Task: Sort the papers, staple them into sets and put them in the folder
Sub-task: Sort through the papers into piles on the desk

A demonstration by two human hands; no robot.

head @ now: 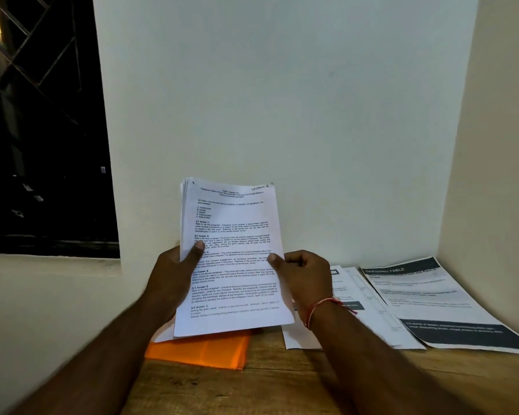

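Left grip (174, 274) and right grip (304, 278) hold paper stack (234, 229) | orange folder (204, 351) beneath

Orange folder (204, 351) half under papers (231, 259)

Up on the top page of the stack of papers (231, 259) you're holding, the corner at upper right carries handwriting: "SECTION - 2". Run down the left margin and you get bold headings: "Q.1 Answer: C", then "Q.2 Answer: B", then one that is partly covered, then "Q.4 Answer: B", a "Q.5 Answer" whose letter won't resolve, and "Q.6 Answer: C" near the bottom. Under the first heading you can catch "Refer to the first paragraph"; the rest of the body print is too fine to read. Over to your right, the printed sheet (426, 298) lying flat shows "DRESSING TABLE" in pale capitals on its dark top band; its smaller lines are blurred.
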